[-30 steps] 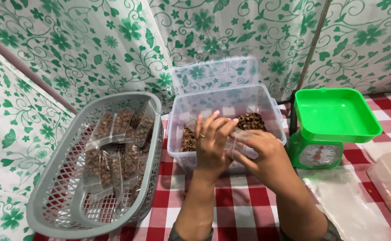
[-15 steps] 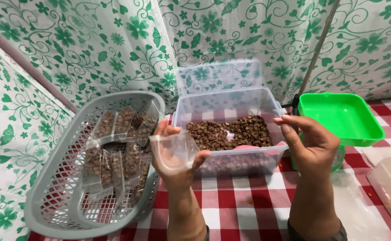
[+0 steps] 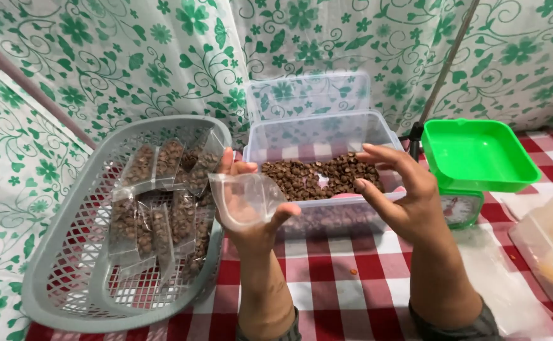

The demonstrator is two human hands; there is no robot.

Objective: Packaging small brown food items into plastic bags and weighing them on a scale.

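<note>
- small clear pouch (image 3: 246, 201), empty, sits in the left hand (image 3: 251, 211), pinched between thumb and fingers, raised at about 10 o'clock from the wrists.
- right hand (image 3: 399, 196) hovers at 2 o'clock, fingers spread and curled, holding nothing, well apart from the pouch.
- red-and-white checked tablecloth (image 3: 333, 290) lies under both forearms.
- grey mesh basket (image 3: 61, 278) at 9 o'clock holds filled packets (image 3: 162, 208) of brown bits.
- clear tub (image 3: 327, 142) at 12 o'clock, just behind the hands, holds loose brown pieces (image 3: 317, 180); its lid (image 3: 308, 95) leans behind it.
- green kitchen scale (image 3: 475, 158) stands at 2 o'clock, beside the tub.
- green floral curtain (image 3: 131, 57) closes the far side.
</note>
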